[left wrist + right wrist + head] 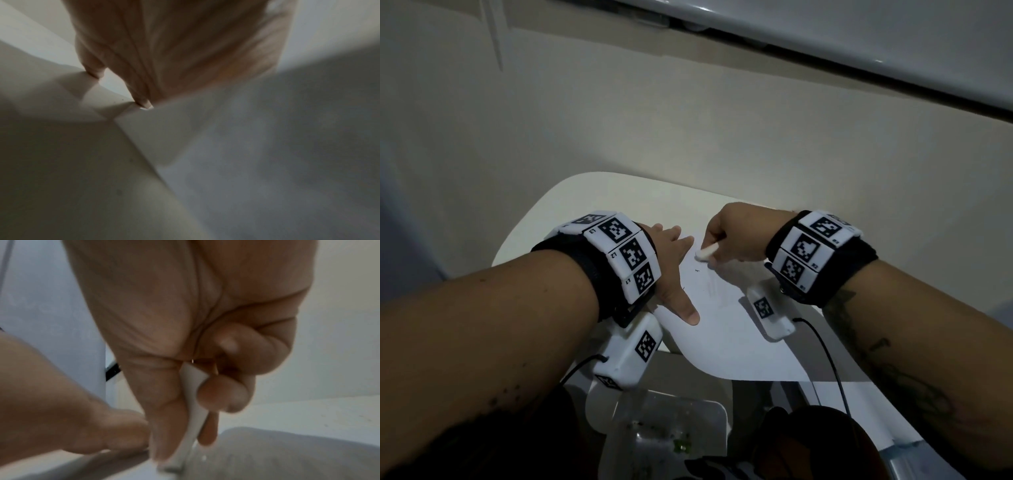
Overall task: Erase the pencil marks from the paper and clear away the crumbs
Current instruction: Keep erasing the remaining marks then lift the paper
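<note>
On the paper (726, 318), eraser (705, 253) tip below right hand (739, 233) grip

— What colour was the small stick-shaped eraser (704, 253)?

— White, like the flat white sheet of paper (726, 329), which bore faint grey pencil marks (714, 284).

— And the rounded table top (544, 219)?

— Pale off-white. The blocky wristbands (815, 250) were white with black square-code patterns on black straps.

— The wall (619, 120)?

— Plain beige.
</note>
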A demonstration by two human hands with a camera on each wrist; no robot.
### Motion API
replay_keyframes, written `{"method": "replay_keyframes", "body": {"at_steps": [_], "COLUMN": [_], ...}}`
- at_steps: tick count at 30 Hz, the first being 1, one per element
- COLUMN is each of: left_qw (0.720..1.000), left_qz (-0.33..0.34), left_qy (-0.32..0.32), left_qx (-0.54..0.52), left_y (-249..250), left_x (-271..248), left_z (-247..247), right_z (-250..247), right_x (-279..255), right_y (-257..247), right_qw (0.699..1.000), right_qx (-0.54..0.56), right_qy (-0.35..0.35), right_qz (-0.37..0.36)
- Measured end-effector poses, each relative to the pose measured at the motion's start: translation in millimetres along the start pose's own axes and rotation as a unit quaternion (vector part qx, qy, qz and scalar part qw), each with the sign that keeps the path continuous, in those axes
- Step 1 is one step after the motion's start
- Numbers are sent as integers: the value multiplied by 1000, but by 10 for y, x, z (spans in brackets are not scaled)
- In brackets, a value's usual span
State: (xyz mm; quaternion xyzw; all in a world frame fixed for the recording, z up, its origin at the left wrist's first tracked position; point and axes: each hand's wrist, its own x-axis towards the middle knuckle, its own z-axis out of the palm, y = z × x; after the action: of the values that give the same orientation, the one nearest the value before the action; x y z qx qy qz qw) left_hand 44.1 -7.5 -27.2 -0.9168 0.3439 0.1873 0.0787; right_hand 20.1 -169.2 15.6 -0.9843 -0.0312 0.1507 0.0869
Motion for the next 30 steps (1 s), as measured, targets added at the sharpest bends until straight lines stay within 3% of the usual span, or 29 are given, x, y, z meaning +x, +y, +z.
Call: {"method": "replay_keyframes", "body": {"at_steps": [4,8,10,16,20,22,28,30], "left_qw": [1000,1000,1000,1000,1000,1000,1000,1000], "left_qz": [-8,-13,-15,-14,-14,-16,-17,-14], "left_qy": [-7,-8,-8,-6,-8,-11,-8,-6], "left_qx": [0,-4,-3,8,2,1,10,7], "left_y": [-2,3,11,1,16,21,13,5], "left_x": [22,-10,-18,28,-21,-35,15,10], "left_z": [-9,-25,-26,-9,-24,-31,-10,-4], "right_z": [-49,-65,-46,-53,-26,0,-22,-33], "right_x": [-87,21,35,-123,21,60,-119,-72], "right_y": [8,4,-3,17,65,61,34,35], "right_qw": [996,999,999,996,999,998,997,999], "right_qx": [-9,-8,-13,-28,-1,7,-14,0], "right_qy": [-88,37,46,-80,38,56,-71,-44], "right_qz": [2,19,17,8,18,18,1,8]}}
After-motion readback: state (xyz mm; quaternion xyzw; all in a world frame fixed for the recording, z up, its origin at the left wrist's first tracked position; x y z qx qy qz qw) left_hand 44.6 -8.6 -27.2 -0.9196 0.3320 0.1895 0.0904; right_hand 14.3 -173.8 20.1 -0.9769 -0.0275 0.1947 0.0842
